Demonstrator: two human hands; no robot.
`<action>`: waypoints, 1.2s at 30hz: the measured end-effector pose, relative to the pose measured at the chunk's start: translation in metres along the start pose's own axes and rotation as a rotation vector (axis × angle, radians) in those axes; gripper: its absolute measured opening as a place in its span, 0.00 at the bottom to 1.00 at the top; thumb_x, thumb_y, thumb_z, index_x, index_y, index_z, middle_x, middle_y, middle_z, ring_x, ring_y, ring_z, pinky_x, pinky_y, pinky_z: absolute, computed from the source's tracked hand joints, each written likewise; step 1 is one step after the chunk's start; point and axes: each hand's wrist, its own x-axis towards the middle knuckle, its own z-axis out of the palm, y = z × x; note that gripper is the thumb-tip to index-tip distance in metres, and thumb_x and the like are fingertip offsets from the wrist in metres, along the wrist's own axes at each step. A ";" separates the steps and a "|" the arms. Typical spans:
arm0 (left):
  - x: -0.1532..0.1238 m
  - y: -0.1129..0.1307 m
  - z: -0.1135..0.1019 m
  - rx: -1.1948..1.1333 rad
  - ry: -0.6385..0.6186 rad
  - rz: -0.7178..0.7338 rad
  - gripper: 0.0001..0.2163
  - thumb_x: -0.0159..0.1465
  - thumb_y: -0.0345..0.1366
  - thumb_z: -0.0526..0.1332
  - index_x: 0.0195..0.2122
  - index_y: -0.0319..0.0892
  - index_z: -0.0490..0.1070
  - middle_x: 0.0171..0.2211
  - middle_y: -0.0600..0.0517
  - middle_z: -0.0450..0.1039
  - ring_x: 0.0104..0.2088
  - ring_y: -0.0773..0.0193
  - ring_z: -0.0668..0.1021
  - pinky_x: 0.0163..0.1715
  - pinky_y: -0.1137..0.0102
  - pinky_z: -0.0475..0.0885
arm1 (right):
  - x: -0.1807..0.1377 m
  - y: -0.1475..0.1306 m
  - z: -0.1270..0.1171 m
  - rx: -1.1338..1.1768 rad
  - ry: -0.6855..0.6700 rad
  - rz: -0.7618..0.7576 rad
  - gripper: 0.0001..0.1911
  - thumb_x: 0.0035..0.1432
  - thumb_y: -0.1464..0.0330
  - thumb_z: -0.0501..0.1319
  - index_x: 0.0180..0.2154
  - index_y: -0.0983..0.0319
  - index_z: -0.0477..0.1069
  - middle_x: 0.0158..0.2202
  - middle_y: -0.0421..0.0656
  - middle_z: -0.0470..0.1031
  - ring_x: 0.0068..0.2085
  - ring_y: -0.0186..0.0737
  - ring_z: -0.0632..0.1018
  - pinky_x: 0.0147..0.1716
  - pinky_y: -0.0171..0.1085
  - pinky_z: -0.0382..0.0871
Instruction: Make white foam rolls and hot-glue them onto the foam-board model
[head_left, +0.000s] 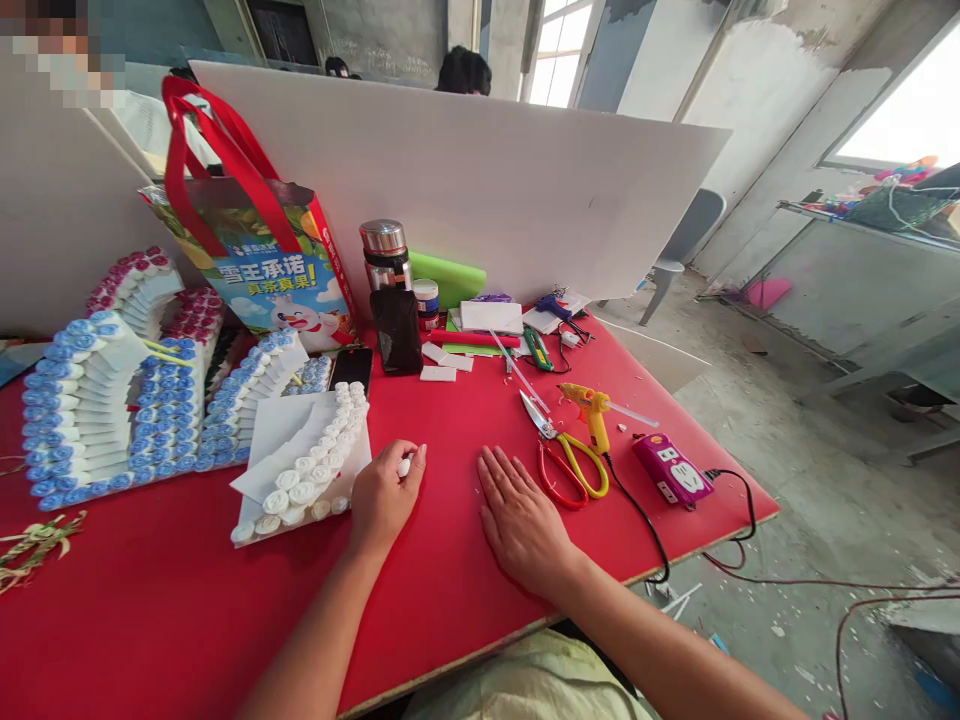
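Between the thumb and fingers of my left hand [386,500] is a small white roll [405,467], only its end showing. Just left of that hand stands a white piece [307,475] built of card and rows of white rolled rosettes. My right hand [521,520] lies flat on the red table [442,610], fingers stretched and nothing under it that I can see. Beyond its fingertips are scissors [566,455] with red and yellow handles. A yellow glue gun [592,410] with a clear stick in its back rests behind them.
Blue rosette pieces [82,420] crowd the left side. A gift bag [277,270], a steel flask [384,250] and a dark phone [351,370] stand or lie farther back. A purple power strip [671,470] with trailing cords sits near the right edge. A white board [480,180] closes off the back.
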 end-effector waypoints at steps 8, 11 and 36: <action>0.000 -0.001 -0.002 0.018 -0.048 0.008 0.11 0.68 0.44 0.57 0.34 0.43 0.71 0.29 0.52 0.78 0.27 0.63 0.78 0.28 0.72 0.64 | -0.165 0.046 -0.039 -0.215 0.019 -0.114 0.32 0.62 0.75 0.53 0.67 0.68 0.58 0.68 0.51 0.60 0.68 0.49 0.62 0.63 0.45 0.65; 0.001 -0.002 0.000 0.012 -0.060 0.014 0.11 0.68 0.45 0.57 0.34 0.44 0.70 0.29 0.53 0.77 0.27 0.64 0.78 0.27 0.72 0.64 | -0.240 0.069 -0.040 -0.383 0.104 0.050 0.18 0.62 0.73 0.53 0.50 0.65 0.77 0.53 0.55 0.77 0.52 0.52 0.80 0.46 0.45 0.76; -0.003 0.003 -0.003 -0.031 -0.052 0.039 0.11 0.69 0.44 0.55 0.34 0.44 0.70 0.29 0.52 0.77 0.29 0.62 0.78 0.31 0.71 0.67 | 0.031 -0.020 0.004 0.051 0.050 0.140 0.42 0.67 0.50 0.50 0.67 0.78 0.54 0.70 0.62 0.50 0.70 0.63 0.52 0.68 0.62 0.47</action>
